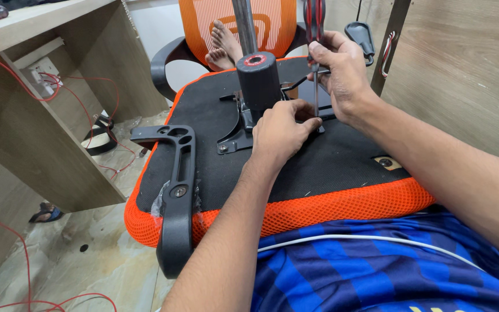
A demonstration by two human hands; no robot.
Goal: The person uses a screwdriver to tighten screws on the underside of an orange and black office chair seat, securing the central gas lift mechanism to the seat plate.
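The right hand [345, 72] is closed tight around a screwdriver [315, 40] that stands straight up, tip down on the metal plate [235, 136] under an upside-down chair seat [330, 167]. The left hand [281, 130] rests on that plate, fingers [310, 123] curled and pinching near the tip; what they hold cannot be seen.

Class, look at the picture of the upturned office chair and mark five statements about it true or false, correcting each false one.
1. The right hand grips a screwdriver. True.
2. The screwdriver lies flat on the seat. False: it stands upright, tip down at the metal plate.
3. The left hand rests at the plate beside the screwdriver tip. True.
4. The seat edge is green mesh. False: it is orange.
5. The black armrest has been taken off the seat. False: it is fixed to the seat's underside at the left edge.
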